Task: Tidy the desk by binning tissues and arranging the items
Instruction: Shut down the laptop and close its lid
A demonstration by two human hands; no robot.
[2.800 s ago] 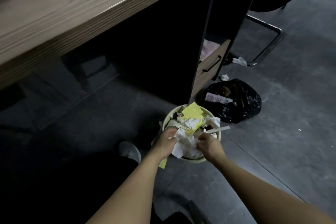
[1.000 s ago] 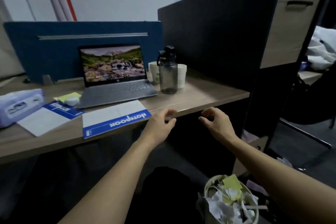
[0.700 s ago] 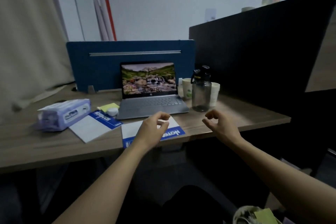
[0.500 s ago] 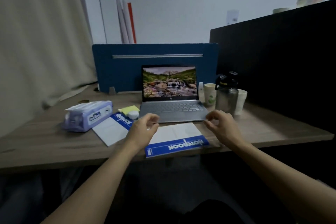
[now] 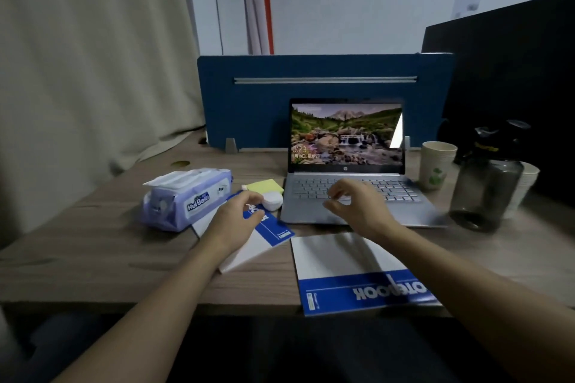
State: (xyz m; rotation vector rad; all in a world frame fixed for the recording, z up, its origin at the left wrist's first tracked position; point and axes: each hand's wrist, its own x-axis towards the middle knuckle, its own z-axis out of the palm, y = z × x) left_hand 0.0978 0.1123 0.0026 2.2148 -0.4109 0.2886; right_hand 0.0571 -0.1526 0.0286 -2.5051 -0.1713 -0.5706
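Both hands are reaching further in beside the laptop (image 5: 348, 162), left hand (image 5: 236, 218) loosely curled, right hand (image 5: 357, 208) spread, and might be knocking the bottle (image 5: 485, 186).

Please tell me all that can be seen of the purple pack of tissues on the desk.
The tissue pack is a soft plastic wrapper, pale purple with a white flap on top and a blue label on its front. It looks full and closed. It lies flat on the wooden desk, left of the laptop. Its right lower corner meets a notebook. No hand touches it.
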